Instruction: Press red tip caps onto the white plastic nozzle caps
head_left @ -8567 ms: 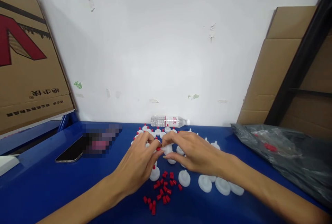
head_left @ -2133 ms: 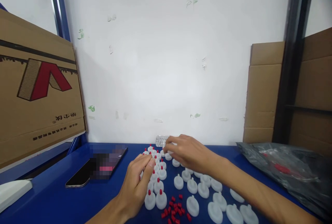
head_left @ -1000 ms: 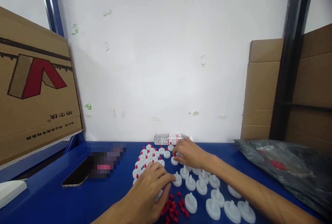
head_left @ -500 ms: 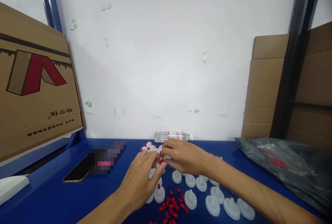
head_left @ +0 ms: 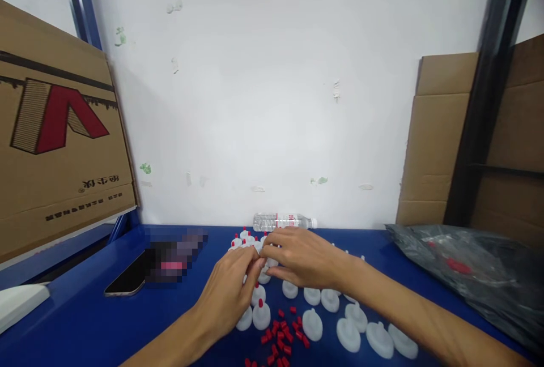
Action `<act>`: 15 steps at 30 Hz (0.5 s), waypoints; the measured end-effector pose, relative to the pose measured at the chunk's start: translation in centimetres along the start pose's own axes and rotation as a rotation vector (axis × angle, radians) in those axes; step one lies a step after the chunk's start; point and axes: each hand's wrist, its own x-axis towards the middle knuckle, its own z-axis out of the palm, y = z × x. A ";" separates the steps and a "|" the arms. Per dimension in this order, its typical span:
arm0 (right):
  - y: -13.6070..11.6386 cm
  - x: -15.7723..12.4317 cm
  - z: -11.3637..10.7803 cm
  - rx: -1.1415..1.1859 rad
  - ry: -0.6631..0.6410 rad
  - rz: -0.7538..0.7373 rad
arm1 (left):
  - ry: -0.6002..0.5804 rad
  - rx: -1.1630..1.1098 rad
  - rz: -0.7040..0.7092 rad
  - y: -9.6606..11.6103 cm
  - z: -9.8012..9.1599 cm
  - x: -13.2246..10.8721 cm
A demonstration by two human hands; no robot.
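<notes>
My left hand (head_left: 229, 285) and my right hand (head_left: 300, 256) meet fingertip to fingertip above a cluster of white plastic nozzle lids. Thumb and fingers of each are drawn together in a pinch, and whatever lies between them is hidden. Some white shows just under the right fingers, but I cannot tell whether it is held. Near my left wrist stands a white nozzle lid (head_left: 261, 317) with a red cap on its tip. Loose small red caps (head_left: 280, 333) are scattered in front. Several uncapped white lids (head_left: 312, 324) lie below my right forearm.
A clear plastic bottle (head_left: 283, 221) lies against the wall. On the left are a phone (head_left: 127, 276), a white object (head_left: 21, 303) and a printed cardboard box (head_left: 63, 129). A dark plastic bag (head_left: 459, 276) rests on the blue tabletop (head_left: 170, 321) at right.
Both hands stay almost in place, with the fingertips now closer together. The red cap and white part seen between them earlier are now mostly covered. The view has shifted slightly.
</notes>
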 end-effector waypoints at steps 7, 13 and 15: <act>0.8 0.0 -0.1 -0.069 0.085 -0.066 | -0.034 -0.242 -0.056 0.6 -0.5 0.3; 0.6 0.1 0.0 -0.114 0.187 -0.065 | 0.008 -0.353 -0.088 1.3 -1.1 0.4; 0.6 0.0 0.1 -0.111 0.210 -0.053 | 0.012 -0.366 -0.097 1.3 -1.2 0.5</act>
